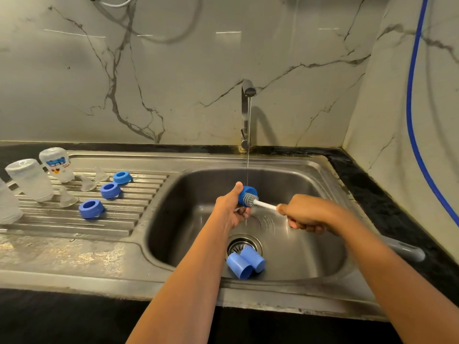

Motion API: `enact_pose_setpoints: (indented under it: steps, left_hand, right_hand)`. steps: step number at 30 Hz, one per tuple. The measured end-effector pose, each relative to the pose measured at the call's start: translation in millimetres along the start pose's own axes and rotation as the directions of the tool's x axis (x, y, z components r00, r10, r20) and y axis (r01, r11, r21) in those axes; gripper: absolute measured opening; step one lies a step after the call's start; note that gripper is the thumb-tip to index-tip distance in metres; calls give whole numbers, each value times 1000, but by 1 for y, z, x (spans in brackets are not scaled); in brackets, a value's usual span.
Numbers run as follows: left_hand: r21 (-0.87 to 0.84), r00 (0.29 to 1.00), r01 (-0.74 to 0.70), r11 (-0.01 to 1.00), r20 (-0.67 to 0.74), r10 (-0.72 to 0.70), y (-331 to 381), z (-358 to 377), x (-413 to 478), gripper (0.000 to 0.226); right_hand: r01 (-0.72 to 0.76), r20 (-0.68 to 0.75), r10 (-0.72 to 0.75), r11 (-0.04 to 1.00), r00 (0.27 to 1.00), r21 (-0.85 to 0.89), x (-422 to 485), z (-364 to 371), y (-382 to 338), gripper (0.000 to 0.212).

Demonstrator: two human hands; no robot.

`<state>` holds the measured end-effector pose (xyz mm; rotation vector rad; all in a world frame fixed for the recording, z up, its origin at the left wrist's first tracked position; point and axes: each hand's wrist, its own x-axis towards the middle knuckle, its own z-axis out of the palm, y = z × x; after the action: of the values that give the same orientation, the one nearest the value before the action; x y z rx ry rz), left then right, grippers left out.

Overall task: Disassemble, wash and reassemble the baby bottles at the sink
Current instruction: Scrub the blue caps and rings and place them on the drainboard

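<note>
The back wall (173,83) is glossy pale marble with dark grey veins, and it meets a side wall (397,108) of the same stone in a corner on the right. A blue hose (408,100) runs down that side wall, and a thin white cable (116,4) loops at the very top of the back wall. Below, the surface (367,184) is black speckled stone, and warm yellowish light leaves short bright streaks on the polished wall.

blue rings (110,190), grey-veined white marble wall (173,70), steel-grey sink (285,175)
</note>
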<state>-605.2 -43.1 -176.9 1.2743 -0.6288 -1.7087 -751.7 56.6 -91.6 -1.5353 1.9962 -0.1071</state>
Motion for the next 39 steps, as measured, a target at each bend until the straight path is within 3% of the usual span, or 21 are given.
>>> enact_pose_setpoints:
  steps: [4, 12, 16, 20, 26, 29, 34, 39]
  left_hand:
    - [-62, 1000, -28, 998, -14, 27, 3, -1, 1, 47]
    - [19, 997, -72, 997, 21, 72, 2, 3, 0, 42]
    - [-39, 996, -88, 995, 5, 88, 6, 2, 0, 37]
    - [-63, 998, -53, 997, 24, 54, 4, 1, -2, 42]
    - [-15, 995, -97, 995, 20, 97, 4, 2, -5, 36]
    - [-9, 994, -112, 994, 0, 112, 6, 1, -3, 34]
    - [-93, 996, -92, 991, -20, 91, 8, -3, -3, 39]
    - [12, 989, -118, 993, -85, 119, 6, -1, -4, 35]
  right_hand:
    - [-9, -20, 11, 994, 1000, 109, -3, -13, 5, 50]
    - [-45, -62, 43, 998, 997, -34, 4, 4, -3, 48]
    - [-12, 8, 11, 993, 1000, 117, 0, -6, 1, 47]
    - [-18, -31, 24, 985, 999, 174, 3, -10, 4, 47]
    - [-45, -222, 20, 993, 975, -110, 9, 15, -10, 42]
    - [-28, -192, -6, 984, 981, -174, 7, 17, -16, 41]
    - [45, -58, -38, 991, 998, 129, 7, -5, 0, 48]
    - [15, -104, -7, 997, 995, 76, 14, 3, 2, 48]
